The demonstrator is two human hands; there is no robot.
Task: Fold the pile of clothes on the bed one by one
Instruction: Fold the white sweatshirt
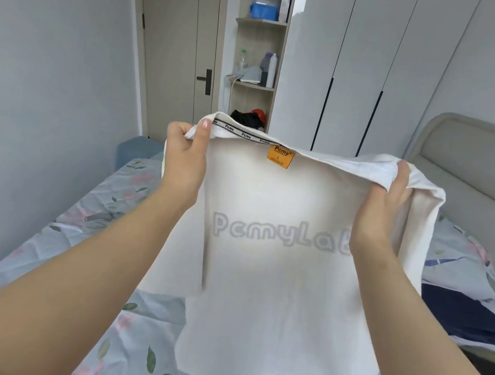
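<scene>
A white T-shirt (pixel 274 280) hangs in the air above the bed, held up by its shoulders. It has an orange neck label and faint grey lettering showing through the cloth. My left hand (pixel 185 153) pinches the left shoulder beside the collar tape. My right hand (pixel 391 198) grips the right shoulder, where the sleeve is bunched over the fingers. The shirt's hem dangles just over the floral bedsheet (pixel 100 230). A dark navy garment (pixel 463 316) lies on the bed at the right, partly hidden by the shirt.
A padded headboard (pixel 481 163) stands at the right. White wardrobe doors (pixel 384 63) and an open shelf unit (pixel 256 61) with bottles and a blue box are behind. A closed door (pixel 176 50) is at back left, and a blue stool (pixel 137 149) by the bed.
</scene>
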